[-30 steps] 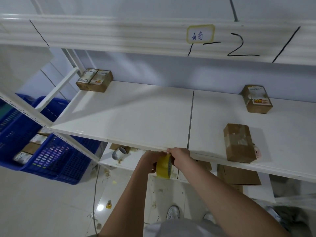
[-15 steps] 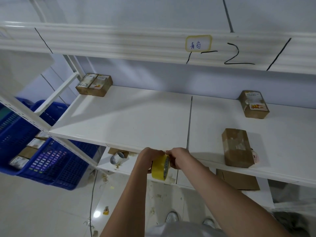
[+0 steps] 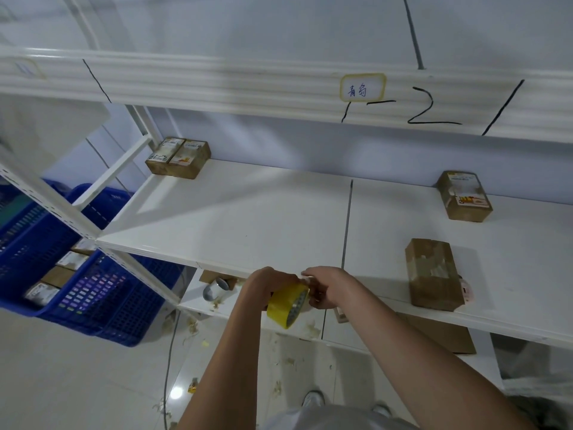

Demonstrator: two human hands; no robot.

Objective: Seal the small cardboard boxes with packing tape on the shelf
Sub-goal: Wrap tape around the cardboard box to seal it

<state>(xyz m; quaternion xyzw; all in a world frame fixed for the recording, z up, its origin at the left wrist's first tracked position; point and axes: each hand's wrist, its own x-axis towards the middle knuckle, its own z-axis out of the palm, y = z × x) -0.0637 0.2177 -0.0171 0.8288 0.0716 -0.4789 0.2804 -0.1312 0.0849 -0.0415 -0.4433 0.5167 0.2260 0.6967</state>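
Observation:
A yellow roll of packing tape (image 3: 286, 305) is held just in front of the white shelf's (image 3: 248, 218) front edge. My left hand (image 3: 266, 285) grips the roll from above. My right hand (image 3: 325, 285) is curled at the roll's open side and picks at the tape there. A small cardboard box (image 3: 432, 274), patched with tape, lies on the shelf to the right of my hands. A labelled box (image 3: 465, 195) sits farther back on the right. Two labelled boxes (image 3: 178, 158) stand side by side at the shelf's back left corner.
Blue plastic crates (image 3: 77, 293) holding several small boxes stand on the floor at the left. A lower shelf (image 3: 198, 302) carries a silvery tape roll (image 3: 217, 290) and flat cardboard (image 3: 440, 333). Tape scraps and a cable litter the floor. An upper shelf beam (image 3: 248, 88) runs overhead.
My hands and the tape roll have dropped slightly below the shelf edge, and the roll has tilted so its core faces me. The view has tipped a little lower.

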